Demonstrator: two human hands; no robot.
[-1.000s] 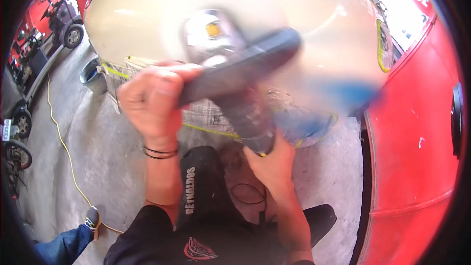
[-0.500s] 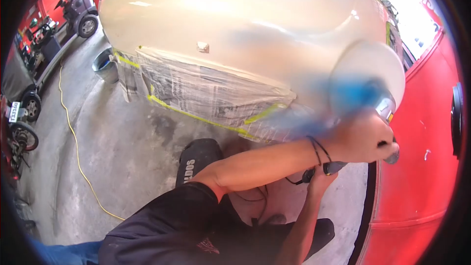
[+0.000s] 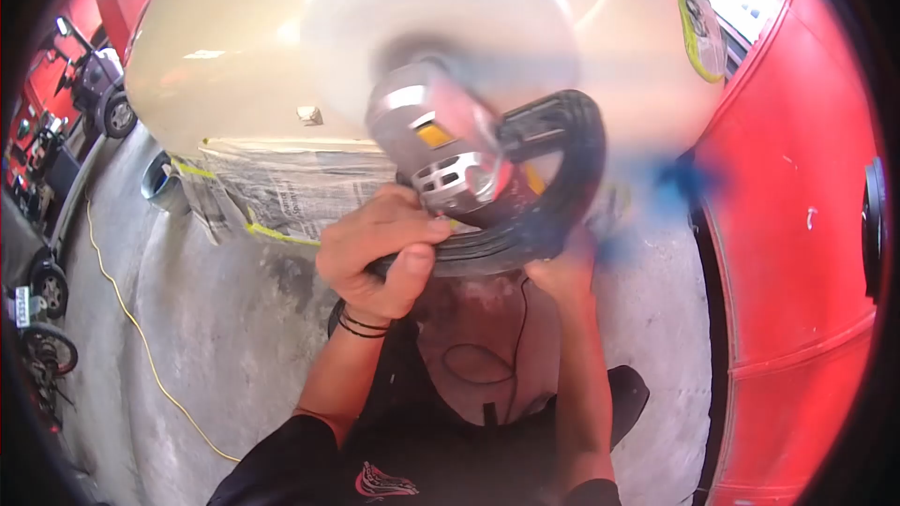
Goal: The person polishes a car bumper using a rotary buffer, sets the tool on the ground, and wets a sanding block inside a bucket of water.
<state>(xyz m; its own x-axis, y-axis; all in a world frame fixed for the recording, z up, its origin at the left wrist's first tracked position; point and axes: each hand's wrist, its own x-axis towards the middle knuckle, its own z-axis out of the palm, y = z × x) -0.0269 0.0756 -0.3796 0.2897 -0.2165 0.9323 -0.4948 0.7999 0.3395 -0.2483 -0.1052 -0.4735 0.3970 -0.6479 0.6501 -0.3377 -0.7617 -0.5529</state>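
Observation:
A power polisher (image 3: 436,131) with a metal head and a blurred round pale pad (image 3: 506,0) is held over the cream car panel (image 3: 216,28). My left hand (image 3: 380,253) is closed round the left end of its black loop handle (image 3: 572,169). Lower right of the tool, my right hand (image 3: 567,272) is closed on its rear body, with the fingers mostly hidden behind the handle. Newspaper masking (image 3: 300,192) with yellow-green tape hangs along the panel's lower edge. Whether the pad touches the panel is hard to tell.
A bucket (image 3: 161,183) stands left of the panel. A yellow cord (image 3: 131,314) runs over the concrete floor (image 3: 225,337), and a dark cable (image 3: 483,361) hangs below the tool. Vehicles (image 3: 98,94) stand at far left. A red surface (image 3: 797,225) fills the right side.
From the right end of the panel, the polisher has come back to the middle with both hands on it. My left arm no longer stretches across to the right. The view has shifted slightly.

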